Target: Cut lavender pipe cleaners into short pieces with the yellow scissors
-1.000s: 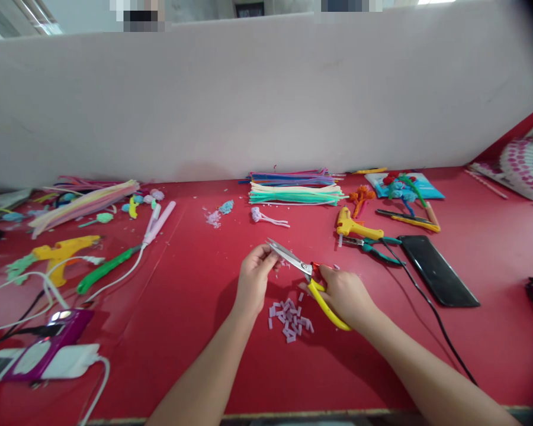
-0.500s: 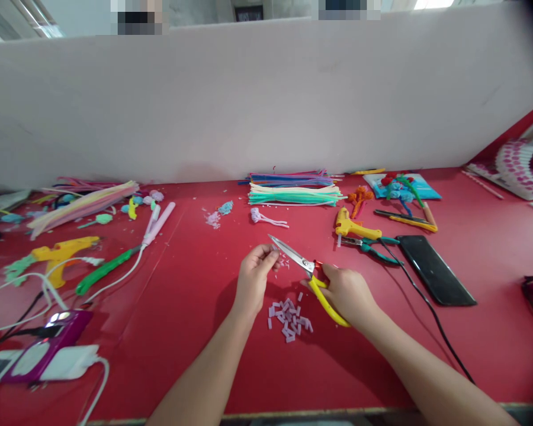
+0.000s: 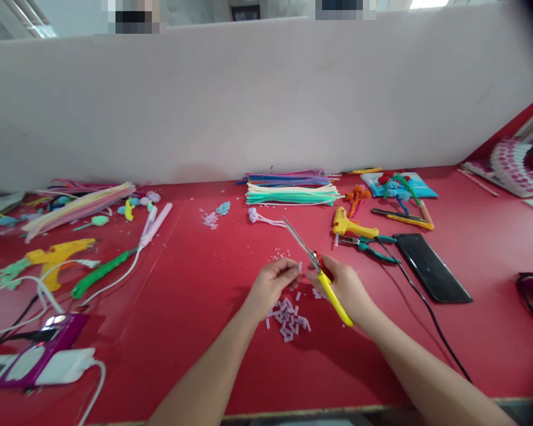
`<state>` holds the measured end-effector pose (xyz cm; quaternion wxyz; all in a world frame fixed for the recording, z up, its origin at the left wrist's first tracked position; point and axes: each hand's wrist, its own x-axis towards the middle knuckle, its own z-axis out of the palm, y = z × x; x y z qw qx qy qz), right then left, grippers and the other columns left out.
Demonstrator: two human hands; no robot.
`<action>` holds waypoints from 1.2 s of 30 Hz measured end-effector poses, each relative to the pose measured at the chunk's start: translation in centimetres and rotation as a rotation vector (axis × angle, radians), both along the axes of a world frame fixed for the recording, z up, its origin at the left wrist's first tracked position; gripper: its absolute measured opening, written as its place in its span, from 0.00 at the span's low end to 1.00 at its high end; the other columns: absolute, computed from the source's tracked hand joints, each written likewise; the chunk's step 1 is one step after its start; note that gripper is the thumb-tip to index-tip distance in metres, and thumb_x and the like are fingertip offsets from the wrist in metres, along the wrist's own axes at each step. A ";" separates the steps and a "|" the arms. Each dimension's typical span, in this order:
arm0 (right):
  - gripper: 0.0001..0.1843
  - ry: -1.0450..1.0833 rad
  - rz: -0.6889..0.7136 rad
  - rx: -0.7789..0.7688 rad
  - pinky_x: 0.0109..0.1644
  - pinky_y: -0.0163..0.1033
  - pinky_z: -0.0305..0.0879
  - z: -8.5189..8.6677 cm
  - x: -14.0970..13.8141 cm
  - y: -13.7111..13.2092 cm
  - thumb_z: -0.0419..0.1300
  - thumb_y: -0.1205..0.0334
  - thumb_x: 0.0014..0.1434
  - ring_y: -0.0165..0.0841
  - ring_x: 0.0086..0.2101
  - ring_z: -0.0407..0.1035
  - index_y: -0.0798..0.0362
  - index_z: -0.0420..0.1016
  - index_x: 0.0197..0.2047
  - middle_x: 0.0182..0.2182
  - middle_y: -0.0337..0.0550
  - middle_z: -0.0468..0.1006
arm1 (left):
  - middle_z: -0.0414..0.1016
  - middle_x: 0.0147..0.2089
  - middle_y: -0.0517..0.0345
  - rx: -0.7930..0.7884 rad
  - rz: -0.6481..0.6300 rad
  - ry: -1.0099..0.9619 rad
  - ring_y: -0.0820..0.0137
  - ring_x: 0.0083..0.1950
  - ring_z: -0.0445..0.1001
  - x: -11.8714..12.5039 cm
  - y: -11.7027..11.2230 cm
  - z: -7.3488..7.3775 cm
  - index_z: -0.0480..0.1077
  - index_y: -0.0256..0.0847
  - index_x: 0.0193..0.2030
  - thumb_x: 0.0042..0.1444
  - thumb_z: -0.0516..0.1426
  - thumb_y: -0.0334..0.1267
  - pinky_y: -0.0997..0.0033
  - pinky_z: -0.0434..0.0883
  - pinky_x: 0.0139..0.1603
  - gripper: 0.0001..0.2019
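My left hand pinches a small pale lilac piece between thumb and fingertips. In my right hand is a pair of scissors with yellow-and-red handles, its steel blades pointing up and to the left, apparently together. Just below my hands lies a loose pile of short lilac pieces. A few more lilac pieces lie beside my right hand, partly hidden by it. Tiny pale scraps dot the red table above my left hand. Beyond the scissor tips is a lilac pipe-cleaner figure with long stems.
Bundles of coloured pipe cleaners lie by the white partition. To the right are a yellow glue gun, pliers and a black phone. Leftward are another glue gun, a hair straightener and a purple power strip.
My left hand has moved right and slightly down, closer to my right hand, with the lilac piece showing. The scissors have turned to point more upward. More lilac pieces show beside my right hand.
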<state>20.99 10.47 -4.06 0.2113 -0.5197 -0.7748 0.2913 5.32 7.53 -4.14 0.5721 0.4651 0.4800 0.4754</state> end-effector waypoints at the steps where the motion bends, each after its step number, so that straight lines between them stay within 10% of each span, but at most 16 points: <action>1: 0.10 0.075 0.013 -0.040 0.21 0.28 0.49 0.0 -0.1 -0.1 0.48 0.55 0.50 0.25 0.20 0.58 0.53 0.62 0.29 0.18 0.34 0.64 | 0.65 0.24 0.60 0.003 -0.025 0.020 0.75 0.26 0.63 0.1 -0.1 0.0 0.66 0.37 0.29 0.49 0.51 0.40 0.75 0.61 0.30 0.08; 15: 0.09 0.114 0.027 -0.076 0.22 0.28 0.49 -0.5 0.1 -0.3 0.48 0.56 0.50 0.25 0.20 0.58 0.53 0.60 0.25 0.17 0.34 0.63 | 0.64 0.25 0.60 -0.058 -0.056 0.012 0.76 0.27 0.63 0.7 -0.5 -0.4 0.67 0.36 0.28 0.44 0.56 0.35 0.76 0.62 0.30 0.05; 24: 0.21 -0.363 0.002 0.172 0.23 0.32 0.47 -0.5 0.3 0.1 0.48 0.42 0.46 0.32 0.23 0.65 0.52 0.61 0.30 0.23 0.41 0.70 | 0.68 0.23 0.60 -0.048 0.371 -0.256 0.77 0.23 0.66 -1.2 0.4 -0.2 0.67 0.35 0.28 0.40 0.57 0.34 0.77 0.62 0.25 0.06; 36: 0.26 -0.488 0.062 0.170 0.22 0.33 0.46 -1.0 -0.4 -0.5 0.39 0.37 0.49 0.33 0.22 0.67 0.52 0.61 0.29 0.23 0.42 0.72 | 0.69 0.25 0.61 0.032 0.479 -0.364 0.78 0.25 0.68 -1.9 0.6 -0.8 0.66 0.36 0.29 0.42 0.56 0.32 0.77 0.64 0.30 0.05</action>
